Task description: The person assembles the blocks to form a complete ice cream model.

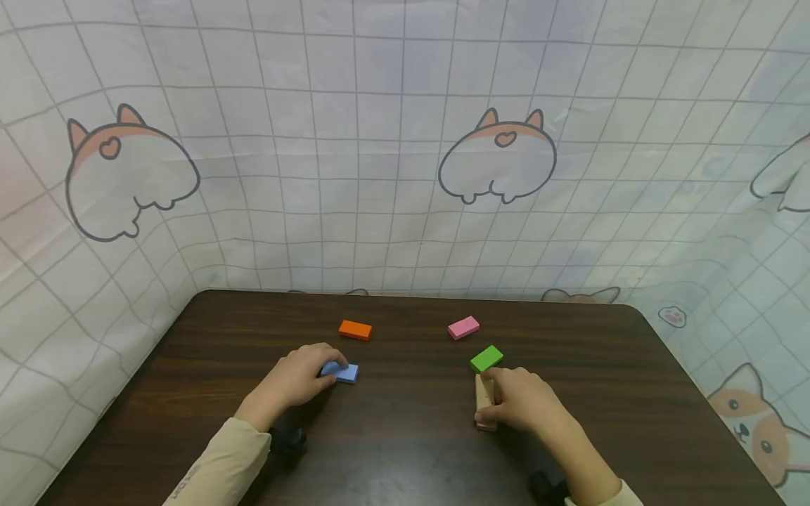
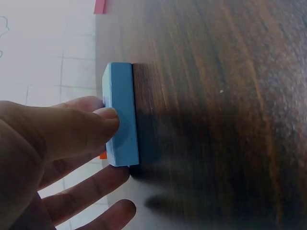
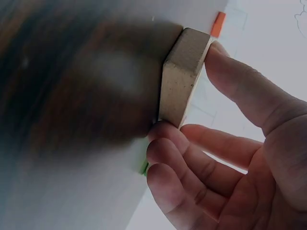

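A left hand (image 1: 292,378) pinches a light-blue rectangular block (image 1: 346,374) on a dark wood-grain tabletop (image 1: 405,443), as the right hand (image 1: 524,398) grips a tan wooden block (image 1: 484,395) near a green rectangular block (image 1: 486,358); both held pieces look light, stiff and sturdy, best taken by opposite faces.

Here's a broad lane straight down the centre of the head view, between the left hand (image 1: 297,377) pinching the blue block (image 1: 346,374) and the right hand (image 1: 526,402) on the wooden block (image 1: 484,395)! Upper centre, there's passage between orange block (image 1: 355,330) and pink block (image 1: 463,327). Right of centre, the green block (image 1: 486,359) crowds the wooden one's far end; patterned cloth (image 1: 380,176) walls off the top.
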A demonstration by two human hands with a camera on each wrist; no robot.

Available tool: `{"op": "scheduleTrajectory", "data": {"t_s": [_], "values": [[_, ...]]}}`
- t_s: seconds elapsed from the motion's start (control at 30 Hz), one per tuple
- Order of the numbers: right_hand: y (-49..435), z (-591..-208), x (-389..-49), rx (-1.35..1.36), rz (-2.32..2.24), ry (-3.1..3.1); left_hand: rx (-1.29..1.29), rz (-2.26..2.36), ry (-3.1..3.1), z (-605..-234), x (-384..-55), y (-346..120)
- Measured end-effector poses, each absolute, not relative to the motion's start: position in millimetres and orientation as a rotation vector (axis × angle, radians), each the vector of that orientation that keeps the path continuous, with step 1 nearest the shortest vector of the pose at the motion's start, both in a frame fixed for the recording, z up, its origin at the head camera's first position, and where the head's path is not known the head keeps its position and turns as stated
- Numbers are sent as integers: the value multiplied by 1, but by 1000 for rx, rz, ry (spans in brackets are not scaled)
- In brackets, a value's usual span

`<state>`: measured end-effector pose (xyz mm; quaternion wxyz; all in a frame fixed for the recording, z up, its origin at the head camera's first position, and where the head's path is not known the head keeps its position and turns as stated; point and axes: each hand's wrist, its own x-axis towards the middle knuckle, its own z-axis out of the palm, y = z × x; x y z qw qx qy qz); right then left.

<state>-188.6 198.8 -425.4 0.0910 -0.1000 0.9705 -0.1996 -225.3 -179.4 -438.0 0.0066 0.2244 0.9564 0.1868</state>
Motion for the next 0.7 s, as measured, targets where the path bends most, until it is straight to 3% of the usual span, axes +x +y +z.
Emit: {"op": "scheduleTrajectory", "data": {"t_s": [0.7], "values": [[166, -426, -180, -420, -712, 2822, 752, 586, 3009, -440, -226, -173]]}}
